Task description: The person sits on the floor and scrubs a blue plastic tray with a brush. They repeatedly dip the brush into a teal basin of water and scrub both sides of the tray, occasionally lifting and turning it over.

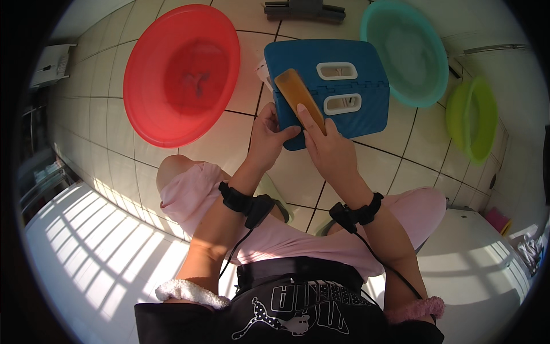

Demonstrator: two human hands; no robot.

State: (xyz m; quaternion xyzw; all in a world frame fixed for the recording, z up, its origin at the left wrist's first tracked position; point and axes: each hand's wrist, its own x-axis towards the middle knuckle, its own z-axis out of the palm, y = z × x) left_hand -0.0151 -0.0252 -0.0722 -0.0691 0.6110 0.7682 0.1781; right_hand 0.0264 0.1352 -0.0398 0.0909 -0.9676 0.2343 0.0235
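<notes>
A blue plastic folding stool [369,64] with two white-rimmed handle slots is before me, tilted above the tiled floor. My left hand [268,139] grips its near left edge, the thumb on the blue surface. In my right hand [326,146] is a scrubbing brush with a yellow-brown back [296,92], held slantwise against the stool's left part. My index finger lies along its back. The brush's underside is hidden.
A large red basin [146,86] with some water and a dark thing stands at left. A turquoise basin [440,64] and a lime-green basin [492,120] stand at right. A grey object [305,10] lies at the top. White surfaces [464,253] flank me.
</notes>
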